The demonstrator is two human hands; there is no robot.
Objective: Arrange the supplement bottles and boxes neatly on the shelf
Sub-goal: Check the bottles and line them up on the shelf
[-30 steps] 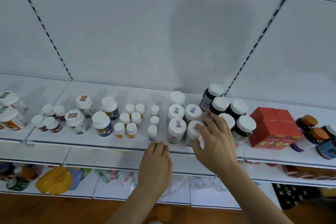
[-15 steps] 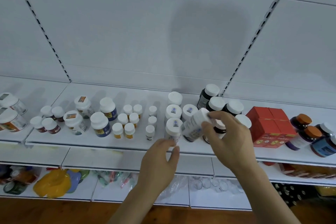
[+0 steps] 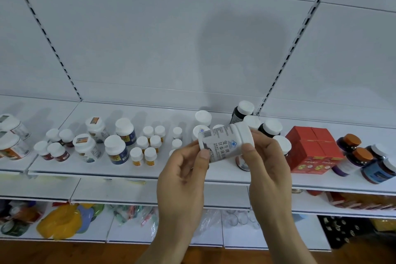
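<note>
- The white bottle point(image 3: 225, 142) lies on its side in the air in front of the shelf point(image 3: 150, 169), held between both my hands, cap end to the right and base to the left, printed label facing me.
- My left hand point(image 3: 182, 180) pinches the base end, thumb on the front by the label, the other fingers curled behind.
- My right hand point(image 3: 267, 169) grips the cap end, thumb on the front just below the white cap, fingers wrapped round the back.
- Just behind the bottle stand white-capped white bottles point(image 3: 202, 118) and, to their right, dark bottles with white caps point(image 3: 244, 111).
- Right of my right hand sit red boxes point(image 3: 310, 150), stacked close together, and past them dark jars with orange lids point(image 3: 351, 141).
- Left of my hands stands a cluster of small white-capped bottles point(image 3: 147, 143), then blue-labelled bottles point(image 3: 116, 150), then wider white tubs point(image 3: 85, 148) towards the left end.
- On the lower shelf point(image 3: 90, 233) below lies a yellow packet point(image 3: 57, 223) among other blurred goods.
</note>
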